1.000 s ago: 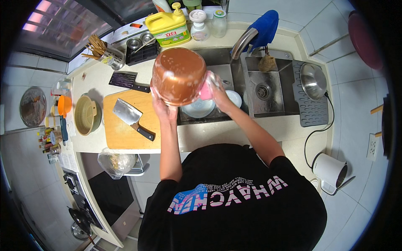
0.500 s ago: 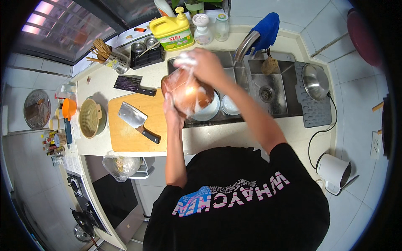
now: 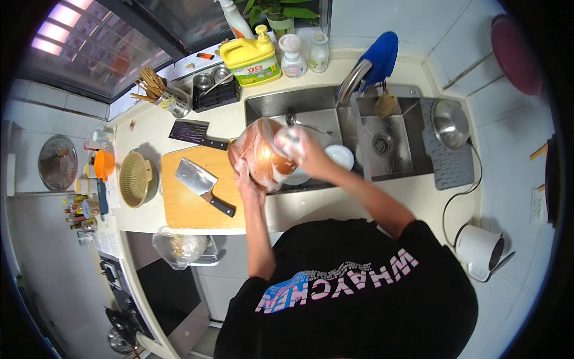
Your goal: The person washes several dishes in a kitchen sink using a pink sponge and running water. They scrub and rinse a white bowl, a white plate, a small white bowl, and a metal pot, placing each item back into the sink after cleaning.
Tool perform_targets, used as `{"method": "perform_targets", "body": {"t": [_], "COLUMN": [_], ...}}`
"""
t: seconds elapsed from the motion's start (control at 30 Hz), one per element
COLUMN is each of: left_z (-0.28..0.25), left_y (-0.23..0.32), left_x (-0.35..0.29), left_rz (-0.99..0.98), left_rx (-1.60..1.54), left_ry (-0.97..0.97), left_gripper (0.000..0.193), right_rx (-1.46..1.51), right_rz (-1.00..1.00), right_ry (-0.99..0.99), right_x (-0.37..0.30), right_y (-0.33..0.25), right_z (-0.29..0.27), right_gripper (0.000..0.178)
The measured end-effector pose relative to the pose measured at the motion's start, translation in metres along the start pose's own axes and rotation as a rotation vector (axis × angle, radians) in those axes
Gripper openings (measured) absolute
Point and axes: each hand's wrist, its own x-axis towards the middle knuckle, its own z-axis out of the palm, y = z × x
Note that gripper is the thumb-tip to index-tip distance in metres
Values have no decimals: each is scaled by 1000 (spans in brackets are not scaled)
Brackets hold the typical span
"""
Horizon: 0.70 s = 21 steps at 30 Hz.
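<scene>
Over the left sink basin [image 3: 263, 103], a round copper-coloured pot [image 3: 258, 157] is tilted with white suds streaked across its outer surface. My left hand [image 3: 248, 178] grips its near lower side. Against the pot's right side, my right hand [image 3: 301, 151] is closed round something pale and foamy, too smeared to name. A white bowl [image 3: 339, 157] sits in the basin, and another pale dish shows partly beneath the pot. Behind them lies a ladle [image 3: 291, 119] with a thin handle.
A cleaver [image 3: 197, 178] lies on the wooden cutting board [image 3: 179, 209]; a dark knife [image 3: 189, 130] rests just behind. At left stands a beige colander [image 3: 136, 179]. A yellow pump jug [image 3: 250, 63] is behind the sink. The faucet [image 3: 353, 81] carries a blue cloth [image 3: 382, 57].
My right hand has moved down from above the pot to its right side. The pot has turned a little in my left hand, and the ladle now shows in the basin.
</scene>
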Motion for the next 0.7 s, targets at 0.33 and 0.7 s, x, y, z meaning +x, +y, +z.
{"method": "perform_targets", "body": {"t": [0.33,0.7], "left_z": [34,26], "left_y": [-14,-25], "left_x": [-11,-2], "left_rz": [329,477], "left_rx": [1258,1855], "left_ry": [-727,-1329], "left_gripper": [15,16], "right_rx": [-685,-770], "right_rz": [-446,-65], "right_ry": [137,-978], "right_x": [29,21], "right_y": [-39,19], "right_z": [-48,-39], "right_gripper": [36,31]}}
